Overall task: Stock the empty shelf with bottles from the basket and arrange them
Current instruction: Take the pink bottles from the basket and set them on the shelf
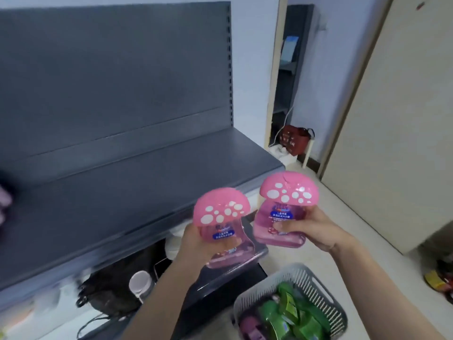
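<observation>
Now the big grey shelf [122, 182] lies in front of the hands and off to their left. It is a flat, smooth metal board with a tall back wall. Its long way runs from the near left to the far right corner. Most of the board that shows is bare. A blurry pale thing [5, 202] sits at the far left edge, too smeared to name. Under the shelf is a soft black bag [110, 295]. On the floor to the right, below the hands, is the grey plastic basket [318, 285] with slotted walls. It holds shiny green packs [289, 320] and a small purple bottle [250, 325]. Two of the task's bottles are out of the basket and up in the air, near each other but not touching. The left bottle [220, 229] and the right bottle [282, 222] are squat, see-through pink plastic with blue labels. Each has a round pink mushroom cap with white spots, and both caps point up, tipped a little. The left hand [196, 244] is wrapped round the low part of the left bottle. The right hand [311, 229] grips the right bottle with its thumb on the front. The left hand is nearer the shelf, so its bottle looks like the easy one to set down first. The flat bottoms should stand well.
</observation>
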Available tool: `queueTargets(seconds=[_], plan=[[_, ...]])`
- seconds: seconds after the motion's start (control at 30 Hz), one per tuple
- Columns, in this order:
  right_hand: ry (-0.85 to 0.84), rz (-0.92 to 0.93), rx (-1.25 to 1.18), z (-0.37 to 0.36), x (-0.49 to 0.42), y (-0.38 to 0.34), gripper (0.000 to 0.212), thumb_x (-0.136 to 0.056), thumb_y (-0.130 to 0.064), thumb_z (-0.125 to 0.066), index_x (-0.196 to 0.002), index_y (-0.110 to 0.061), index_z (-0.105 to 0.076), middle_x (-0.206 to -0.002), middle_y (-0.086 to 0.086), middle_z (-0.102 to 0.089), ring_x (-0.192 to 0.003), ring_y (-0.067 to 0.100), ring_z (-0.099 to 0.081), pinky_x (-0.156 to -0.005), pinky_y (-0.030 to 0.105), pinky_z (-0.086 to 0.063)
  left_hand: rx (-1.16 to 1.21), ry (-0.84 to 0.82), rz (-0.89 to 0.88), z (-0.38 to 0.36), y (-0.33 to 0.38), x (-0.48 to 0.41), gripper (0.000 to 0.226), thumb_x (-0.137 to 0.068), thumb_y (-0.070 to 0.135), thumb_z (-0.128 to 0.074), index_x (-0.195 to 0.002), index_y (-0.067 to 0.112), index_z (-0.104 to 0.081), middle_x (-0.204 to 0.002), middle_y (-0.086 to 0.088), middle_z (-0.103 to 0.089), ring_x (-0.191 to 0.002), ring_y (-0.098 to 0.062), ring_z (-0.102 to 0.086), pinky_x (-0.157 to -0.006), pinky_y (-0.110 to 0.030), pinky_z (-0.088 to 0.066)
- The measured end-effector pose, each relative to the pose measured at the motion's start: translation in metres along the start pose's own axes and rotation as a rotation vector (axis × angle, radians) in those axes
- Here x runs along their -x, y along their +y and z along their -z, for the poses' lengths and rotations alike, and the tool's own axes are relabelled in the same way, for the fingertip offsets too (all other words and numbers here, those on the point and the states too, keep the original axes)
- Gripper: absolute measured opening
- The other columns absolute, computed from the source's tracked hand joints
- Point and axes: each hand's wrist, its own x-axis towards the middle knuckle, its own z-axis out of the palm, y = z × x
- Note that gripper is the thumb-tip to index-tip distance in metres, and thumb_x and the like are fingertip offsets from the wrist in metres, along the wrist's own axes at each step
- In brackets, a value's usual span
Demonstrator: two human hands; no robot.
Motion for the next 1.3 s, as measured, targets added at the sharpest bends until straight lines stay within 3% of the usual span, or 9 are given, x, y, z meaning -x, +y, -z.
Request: queueTargets(seconds=[0.1, 0.23, 0.43, 0.57, 0.73, 0.83, 0.93, 1.07, 1.3], plan=[[-0.096, 0.060, 0.014, -0.042, -0.019, -0.033, 0.046, -0.048, 0.004, -0.082, -0.090, -0.007, -0.066, -0.079, 0.003, -0.074, -0.073, 0.016, -0.070, -0.063, 0.024, -0.056, 0.030, 0.105, -0.032, 0.041, 0.022, 0.004, 0.061, -0.041, 0.006, -0.092, -0.096, 0.009, -0.066, -0.088, -0.003, -0.074, -0.090, -0.027, -0.067, -0.071, -0.035, -0.056], [-0.168, 0.112, 0.056, -0.108, -0.050, -0.063, 0.047, -0.052, 0.007, -0.080, -0.091, -0.013, -0.065, -0.080, -0.001, -0.074, -0.076, 0.014, -0.070, -0.065, 0.024, -0.057, 0.010, 0.215, -0.091, 0.101, 0.045, 0.009, 0.038, -0.054, -0.008, -0.085, -0.076, 0.015, -0.065, -0.059, 0.009, -0.070, -0.064, -0.009, -0.068, -0.051, -0.017, -0.052], [-0.253, 0.109, 0.084, -0.218, -0.109, -0.073, 0.046, -0.055, -0.003, -0.084, -0.096, -0.013, -0.066, -0.090, 0.002, -0.074, -0.087, 0.019, -0.069, -0.082, 0.031, -0.054, -0.016, 0.327, -0.124, 0.208, 0.057, 0.004, 0.045, -0.054, 0.003, -0.087, -0.094, 0.013, -0.070, -0.083, -0.003, -0.075, -0.079, -0.020, -0.071, -0.065, -0.032, -0.056], [-0.267, 0.083, 0.074, -0.284, -0.151, -0.063, 0.044, -0.063, 0.000, -0.081, -0.102, -0.010, -0.066, -0.103, 0.011, -0.072, -0.099, 0.026, -0.066, -0.093, 0.038, -0.050, -0.028, 0.383, -0.127, 0.262, 0.056, -0.010, 0.043, -0.054, -0.001, -0.087, -0.088, 0.019, -0.069, -0.075, 0.007, -0.074, -0.071, -0.007, -0.069, -0.060, -0.020, -0.053], [-0.272, 0.043, 0.134, -0.347, -0.200, -0.052, 0.051, -0.066, 0.006, -0.078, -0.112, -0.009, -0.060, -0.105, 0.009, -0.070, -0.100, 0.023, -0.065, -0.091, 0.037, -0.051, 0.035, 0.508, -0.063, 0.305, 0.041, -0.028, 0.045, -0.051, -0.005, -0.088, -0.087, 0.014, -0.068, -0.073, 0.006, -0.071, -0.063, -0.001, -0.065, -0.051, -0.013, -0.049], [-0.288, 0.001, 0.157, -0.372, -0.226, -0.042, 0.052, -0.065, 0.009, -0.077, -0.111, -0.006, -0.059, -0.103, 0.008, -0.070, -0.098, 0.023, -0.066, -0.079, 0.031, -0.054, 0.049, 0.573, -0.057, 0.324, 0.031, -0.038, 0.051, -0.047, -0.008, -0.088, -0.090, 0.010, -0.068, -0.077, 0.003, -0.071, -0.066, -0.005, -0.065, -0.051, -0.014, -0.050], [-0.326, -0.037, 0.154, -0.391, -0.239, -0.039, 0.049, -0.067, 0.017, -0.072, -0.110, -0.002, -0.059, -0.094, 0.006, -0.069, -0.079, 0.012, -0.068, -0.057, 0.019, -0.053, 0.041, 0.606, -0.079, 0.334, 0.026, -0.046, 0.063, -0.047, -0.013, -0.086, -0.101, 0.009, -0.062, -0.086, 0.000, -0.069, -0.073, -0.008, -0.063, -0.053, -0.014, -0.049], [-0.360, -0.042, 0.160, -0.409, -0.254, -0.035, 0.048, -0.067, 0.024, -0.066, -0.107, -0.001, -0.059, -0.090, 0.007, -0.067, -0.075, 0.013, -0.067, -0.050, 0.017, -0.052, 0.060, 0.620, -0.068, 0.345, 0.020, -0.057, 0.058, -0.049, -0.018, -0.082, -0.097, 0.009, -0.062, -0.081, 0.000, -0.067, -0.063, -0.001, -0.060, -0.051, -0.010, -0.046], [-0.378, 0.079, 0.294, -0.411, -0.269, -0.017, 0.042, -0.063, 0.001, -0.083, -0.095, -0.020, -0.066, -0.096, 0.002, -0.072, -0.088, 0.014, -0.067, -0.078, 0.030, -0.055, 0.163, 0.822, -0.167, 0.331, 0.002, -0.058, 0.053, -0.049, -0.014, -0.083, -0.091, 0.009, -0.061, -0.084, -0.008, -0.067, -0.072, -0.012, -0.066, -0.053, -0.020, -0.054]])
